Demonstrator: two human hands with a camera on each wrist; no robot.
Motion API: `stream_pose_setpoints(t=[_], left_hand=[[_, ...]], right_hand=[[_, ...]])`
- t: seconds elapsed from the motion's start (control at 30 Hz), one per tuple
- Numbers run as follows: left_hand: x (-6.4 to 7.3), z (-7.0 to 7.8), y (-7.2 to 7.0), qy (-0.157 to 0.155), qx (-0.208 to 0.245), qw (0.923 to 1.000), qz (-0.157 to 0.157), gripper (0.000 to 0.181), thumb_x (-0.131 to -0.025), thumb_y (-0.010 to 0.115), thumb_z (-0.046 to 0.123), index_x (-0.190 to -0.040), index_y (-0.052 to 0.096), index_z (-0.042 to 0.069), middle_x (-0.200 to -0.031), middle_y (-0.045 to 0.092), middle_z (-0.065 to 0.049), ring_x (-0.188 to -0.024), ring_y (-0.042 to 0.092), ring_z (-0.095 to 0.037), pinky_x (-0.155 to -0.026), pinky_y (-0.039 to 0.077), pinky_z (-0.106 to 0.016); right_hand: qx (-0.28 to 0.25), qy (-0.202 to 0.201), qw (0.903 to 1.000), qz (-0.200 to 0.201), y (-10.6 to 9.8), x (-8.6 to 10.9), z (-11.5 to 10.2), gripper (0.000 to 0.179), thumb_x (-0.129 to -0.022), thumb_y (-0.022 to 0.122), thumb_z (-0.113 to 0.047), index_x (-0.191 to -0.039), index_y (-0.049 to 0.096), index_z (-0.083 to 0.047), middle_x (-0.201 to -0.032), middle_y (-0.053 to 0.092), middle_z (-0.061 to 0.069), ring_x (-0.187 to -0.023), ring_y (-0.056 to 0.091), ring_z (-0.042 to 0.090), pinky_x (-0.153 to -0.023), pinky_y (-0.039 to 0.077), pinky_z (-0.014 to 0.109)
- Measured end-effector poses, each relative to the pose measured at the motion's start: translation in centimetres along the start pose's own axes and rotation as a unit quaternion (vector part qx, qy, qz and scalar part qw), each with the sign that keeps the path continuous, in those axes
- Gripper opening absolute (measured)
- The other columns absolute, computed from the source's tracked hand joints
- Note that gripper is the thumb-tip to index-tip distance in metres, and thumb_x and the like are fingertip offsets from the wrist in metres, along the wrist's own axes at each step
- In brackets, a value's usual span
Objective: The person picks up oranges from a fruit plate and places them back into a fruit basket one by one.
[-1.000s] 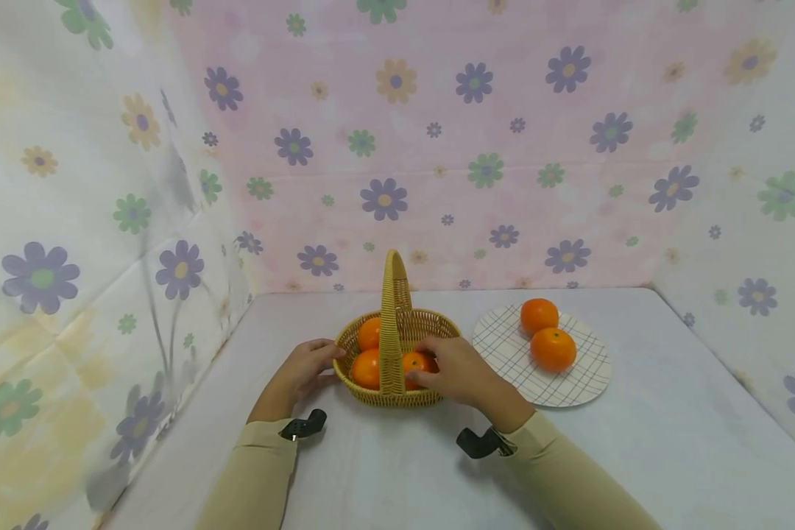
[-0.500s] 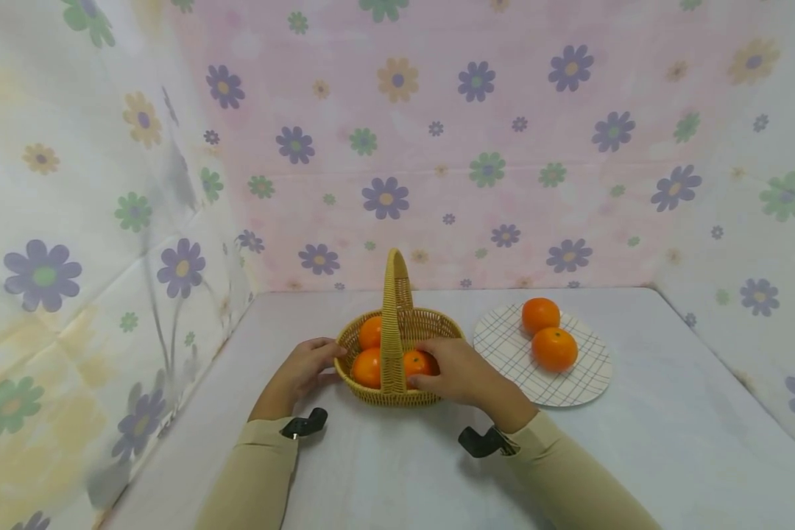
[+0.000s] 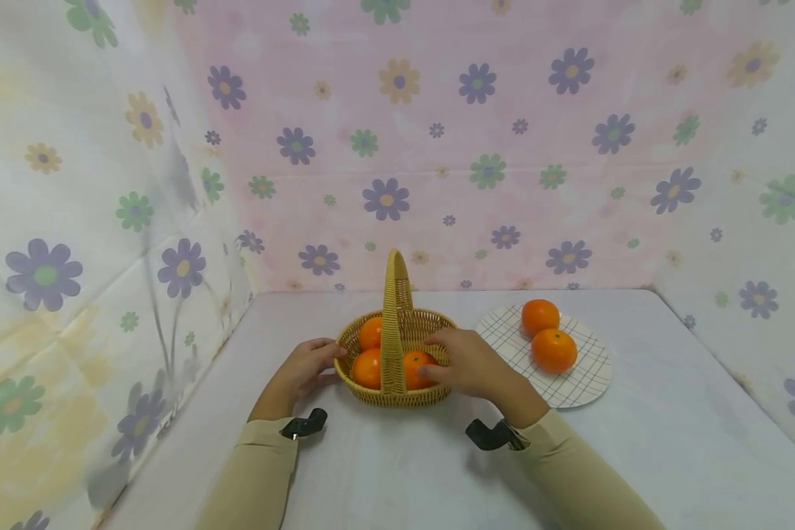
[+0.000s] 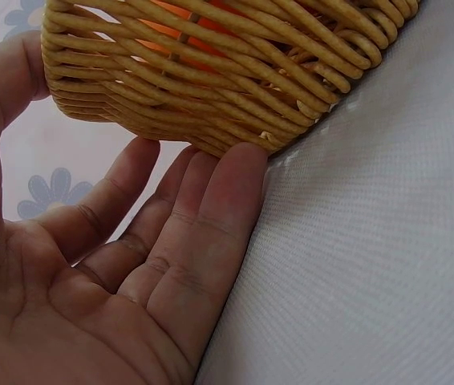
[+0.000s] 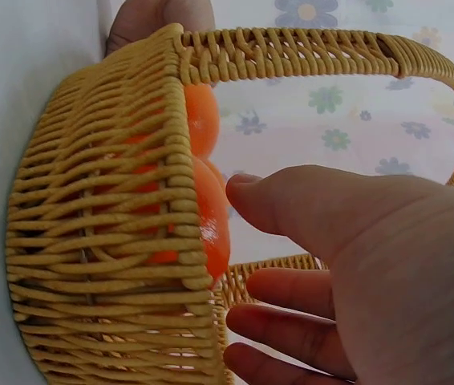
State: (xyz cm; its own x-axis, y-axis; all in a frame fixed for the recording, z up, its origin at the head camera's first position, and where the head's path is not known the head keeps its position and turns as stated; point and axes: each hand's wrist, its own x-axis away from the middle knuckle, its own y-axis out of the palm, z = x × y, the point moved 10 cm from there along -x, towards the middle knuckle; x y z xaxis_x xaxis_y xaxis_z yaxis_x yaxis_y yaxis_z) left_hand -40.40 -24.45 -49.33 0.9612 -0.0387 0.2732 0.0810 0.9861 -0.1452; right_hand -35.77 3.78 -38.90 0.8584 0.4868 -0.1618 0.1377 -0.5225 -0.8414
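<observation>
A yellow wicker basket [image 3: 371, 395] with a tall arched handle [image 3: 392, 316] stands on the table. Inside it lie three shiny oranges: one at the back left [image 3: 369, 333], one at the front left [image 3: 367, 368] and one at the right [image 3: 416, 370], partly behind the handle's base. My left hand [image 3: 302, 372] rests against the basket's left end, its fairly straight fingertips [image 4: 241, 164] touching the woven wall low down. My right hand [image 3: 473, 368] hovers over the right rim with fingers apart and nothing in it, its thumb [image 5: 279, 200] close to the right orange.
A white plate [image 3: 592, 375] with a checked line pattern lies right of the basket, partly behind my right hand. It bears two more oranges [image 3: 553, 350]. Flower-printed cloth walls [image 3: 437, 184] enclose the white table [image 3: 371, 471] at the back and both sides.
My right hand has let go of the right orange, spread its fingers and drawn back slightly to the right. The orange stays in the basket. The left hand has not visibly moved.
</observation>
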Motion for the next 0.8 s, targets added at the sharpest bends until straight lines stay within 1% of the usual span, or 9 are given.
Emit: stream_pose_setpoints(t=[0.13, 0.3, 0.4, 0.53, 0.7, 0.8], left_hand=[[0.1, 0.0, 0.0, 0.001, -0.002, 1.0000, 0.000, 0.051, -0.093, 0.071, 0.029, -0.133, 0.059, 0.000, -0.139, 0.058, -0.018, -0.116, 0.064, -0.026, -0.094, 0.062, -0.039], [0.0, 0.0, 0.0, 0.001, -0.002, 1.0000, 0.000, 0.049, -0.093, 0.071, 0.028, -0.131, 0.060, 0.000, -0.137, 0.059, -0.017, -0.114, 0.064, -0.026, -0.094, 0.062, -0.039], [0.1, 0.1, 0.0, 0.000, -0.004, 1.0000, 0.001, 0.048, -0.093, 0.071, 0.029, -0.130, 0.061, 0.000, -0.137, 0.060, -0.016, -0.114, 0.065, -0.026, -0.094, 0.062, -0.039], [0.1, 0.1, 0.0, -0.002, -0.006, 1.0000, 0.001, 0.049, -0.093, 0.071, 0.029, -0.131, 0.061, 0.000, -0.137, 0.060, -0.016, -0.113, 0.064, -0.025, -0.094, 0.062, -0.039], [0.1, 0.0, 0.0, -0.002, -0.006, 1.0000, 0.003, 0.049, -0.093, 0.071, 0.030, -0.131, 0.060, 0.000, -0.137, 0.060, -0.016, -0.112, 0.065, -0.025, -0.094, 0.062, -0.039], [0.0, 0.0, 0.0, -0.001, -0.004, 1.0000, 0.006, 0.049, -0.093, 0.071, 0.030, -0.131, 0.061, 0.000, -0.136, 0.061, -0.016, -0.111, 0.066, -0.025, -0.093, 0.062, -0.039]], right_hand=[[-0.015, 0.009, 0.9998, -0.008, -0.5, 0.0, 0.5, 0.052, -0.090, 0.079, -0.038, -0.134, 0.068, -0.012, -0.130, 0.071, 0.002, -0.122, 0.064, 0.022, -0.107, 0.054, 0.046], [-0.032, 0.036, 0.9987, -0.016, -1.1, 0.2, 1.7, 0.052, -0.090, 0.079, -0.037, -0.135, 0.067, -0.014, -0.135, 0.068, 0.004, -0.128, 0.060, 0.027, -0.110, 0.051, 0.050], [-0.028, 0.045, 0.9986, -0.010, -1.8, 0.4, 2.2, 0.049, -0.090, 0.080, -0.036, -0.133, 0.069, -0.016, -0.136, 0.068, 0.003, -0.132, 0.059, 0.028, -0.112, 0.049, 0.054], [-0.010, 0.050, 0.9987, 0.001, -3.1, 0.5, 2.9, 0.048, -0.089, 0.080, -0.034, -0.131, 0.070, -0.014, -0.136, 0.068, 0.005, -0.133, 0.058, 0.032, -0.113, 0.047, 0.058], [0.014, 0.058, 0.9981, 0.014, -4.4, 0.7, 4.5, 0.047, -0.089, 0.081, -0.034, -0.130, 0.070, -0.015, -0.137, 0.067, 0.007, -0.132, 0.058, 0.034, -0.111, 0.048, 0.058], [0.015, 0.065, 0.9976, 0.021, -5.2, 0.9, 5.6, 0.046, -0.088, 0.081, -0.031, -0.130, 0.070, -0.013, -0.139, 0.066, 0.010, -0.135, 0.056, 0.035, -0.114, 0.046, 0.058]])
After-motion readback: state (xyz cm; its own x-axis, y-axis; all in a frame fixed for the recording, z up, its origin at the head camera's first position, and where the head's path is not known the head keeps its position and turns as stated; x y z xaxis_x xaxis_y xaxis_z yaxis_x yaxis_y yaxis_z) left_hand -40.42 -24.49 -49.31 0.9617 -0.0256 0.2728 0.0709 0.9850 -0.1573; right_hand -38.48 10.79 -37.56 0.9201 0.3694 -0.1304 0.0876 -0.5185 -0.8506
